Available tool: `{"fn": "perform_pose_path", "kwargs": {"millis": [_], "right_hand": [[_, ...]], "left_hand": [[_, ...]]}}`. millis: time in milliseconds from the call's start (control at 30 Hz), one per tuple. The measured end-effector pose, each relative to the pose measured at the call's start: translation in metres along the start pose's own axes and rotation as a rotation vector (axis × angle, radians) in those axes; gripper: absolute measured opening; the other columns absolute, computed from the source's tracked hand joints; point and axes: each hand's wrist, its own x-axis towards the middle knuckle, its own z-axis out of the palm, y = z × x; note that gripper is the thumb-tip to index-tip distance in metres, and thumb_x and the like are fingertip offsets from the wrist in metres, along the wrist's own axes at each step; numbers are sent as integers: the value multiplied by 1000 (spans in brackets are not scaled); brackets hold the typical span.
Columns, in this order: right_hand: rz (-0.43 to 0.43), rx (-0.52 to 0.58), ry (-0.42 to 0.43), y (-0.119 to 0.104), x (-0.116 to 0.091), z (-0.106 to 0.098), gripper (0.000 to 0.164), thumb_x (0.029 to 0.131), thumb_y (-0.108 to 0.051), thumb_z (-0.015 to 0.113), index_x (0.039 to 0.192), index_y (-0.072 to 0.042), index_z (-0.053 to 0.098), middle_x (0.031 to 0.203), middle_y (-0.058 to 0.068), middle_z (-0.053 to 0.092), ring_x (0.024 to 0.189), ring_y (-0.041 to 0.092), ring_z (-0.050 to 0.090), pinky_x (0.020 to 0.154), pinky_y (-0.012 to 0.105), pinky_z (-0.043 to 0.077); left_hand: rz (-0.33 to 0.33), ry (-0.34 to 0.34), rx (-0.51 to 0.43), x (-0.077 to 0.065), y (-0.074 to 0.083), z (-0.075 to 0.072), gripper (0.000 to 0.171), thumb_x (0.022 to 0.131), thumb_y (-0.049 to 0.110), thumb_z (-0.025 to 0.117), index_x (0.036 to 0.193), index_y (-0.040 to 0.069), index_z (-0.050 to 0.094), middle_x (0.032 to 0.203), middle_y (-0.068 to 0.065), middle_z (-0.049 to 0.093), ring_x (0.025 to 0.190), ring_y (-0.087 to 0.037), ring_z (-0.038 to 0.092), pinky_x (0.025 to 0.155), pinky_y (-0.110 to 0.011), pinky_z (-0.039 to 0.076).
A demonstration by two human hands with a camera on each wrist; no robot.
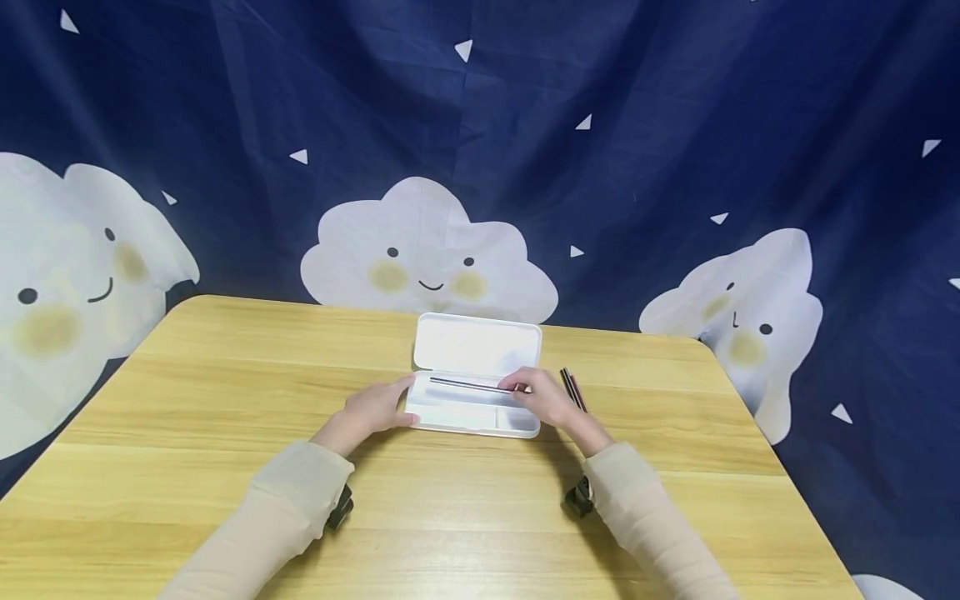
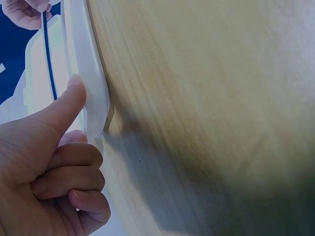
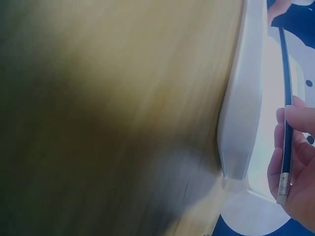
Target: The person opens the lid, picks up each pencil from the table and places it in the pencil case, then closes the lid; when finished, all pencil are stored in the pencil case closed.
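A white pencil case (image 1: 453, 417) lies on the table with its lid (image 1: 476, 343) raised at the back. At its left end my left hand (image 1: 373, 407) holds the case, the thumb on the front rim and the other fingers curled. My right hand (image 1: 547, 398) pinches a dark pencil (image 1: 463, 384) near its eraser end, between thumb and fingers. The pencil lies crosswise over the case's long back compartment. In the right wrist view, its metal band and pale eraser (image 3: 282, 189) stick out past my fingers. Whether the pencil touches the case floor I cannot tell.
Several dark and reddish pencils (image 1: 572, 388) lie on the wooden table (image 1: 225, 375) just right of the case, partly behind my right hand. A blue curtain (image 1: 637, 83) with white clouds hangs behind the table's back edge. Dark devices (image 1: 579, 497) sit at both wrists.
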Motion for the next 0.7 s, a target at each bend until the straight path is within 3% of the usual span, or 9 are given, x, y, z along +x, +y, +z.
{"fn": "perform_pose_path", "kwargs": {"millis": [700], "right_hand": [[11,28,-56,2,15,16,16,79,8,60,92,5,68,81,11,63,75,14,54,71,23,46]], "left_hand": [[-9,8,9,1,0,1,72,80,36,68,139,9,37,123,-25,53,106,-41,53,69,-49,47]]}}
